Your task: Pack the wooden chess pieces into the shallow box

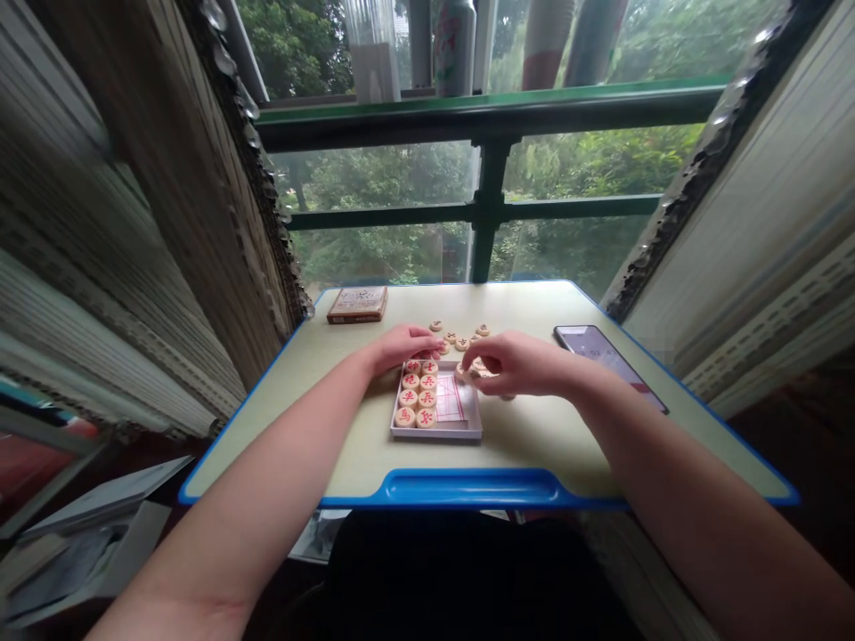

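Note:
A shallow white box (435, 434) lies on the small table. Its left side holds two columns of round wooden pieces with red characters (426, 417); a sheet with red lines (450, 399) shows in its right part. At the box's back edge is my left hand (403, 345), its fingers bent beside a loose piece; whether it grips that piece is unclear. My right hand (517, 363) pinches a round wooden piece (460, 372) between thumb and fingers over the box's back right corner. More loose pieces (462, 344) lie behind the box, between the hands.
A flat brown box (358, 304) sits at the table's back left. To the right lies a phone (609, 363). The pale tabletop (267, 445) has a blue rim with a blue front tray (471, 486). Curtains flank the window behind, where cups and a can (455, 44) stand.

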{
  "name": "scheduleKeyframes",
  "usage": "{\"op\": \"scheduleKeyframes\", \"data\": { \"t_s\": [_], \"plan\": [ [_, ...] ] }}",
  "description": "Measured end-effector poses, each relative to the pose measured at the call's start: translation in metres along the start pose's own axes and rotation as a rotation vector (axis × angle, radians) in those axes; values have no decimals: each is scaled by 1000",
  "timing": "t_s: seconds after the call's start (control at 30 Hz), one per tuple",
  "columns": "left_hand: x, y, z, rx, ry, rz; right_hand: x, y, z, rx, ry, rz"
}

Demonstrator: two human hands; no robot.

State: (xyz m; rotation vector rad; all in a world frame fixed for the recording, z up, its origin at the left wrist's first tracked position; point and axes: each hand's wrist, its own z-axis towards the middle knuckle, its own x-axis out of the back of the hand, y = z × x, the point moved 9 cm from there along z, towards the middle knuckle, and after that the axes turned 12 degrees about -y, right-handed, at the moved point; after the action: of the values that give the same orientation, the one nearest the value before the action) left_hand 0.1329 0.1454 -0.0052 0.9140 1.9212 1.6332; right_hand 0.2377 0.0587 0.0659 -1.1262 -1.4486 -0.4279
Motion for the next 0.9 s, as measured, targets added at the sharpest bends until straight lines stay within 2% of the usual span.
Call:
{"op": "scheduleKeyframes", "data": {
  "t_s": [0.1,0.27,0.53,0.9],
  "plan": [
    [3,-1,1,-3,1,43,-12,-22,1,82,-61,-47],
    [6,-1,4,-18,9,90,-23,-21,9,25,-125,-103],
    [6,3,4,-6,23,164,-21,-10,9,-80,-74,-144],
    [2,4,3,-6,37,178,-23,-13,14,-84,-3,-213]
  ]
}}
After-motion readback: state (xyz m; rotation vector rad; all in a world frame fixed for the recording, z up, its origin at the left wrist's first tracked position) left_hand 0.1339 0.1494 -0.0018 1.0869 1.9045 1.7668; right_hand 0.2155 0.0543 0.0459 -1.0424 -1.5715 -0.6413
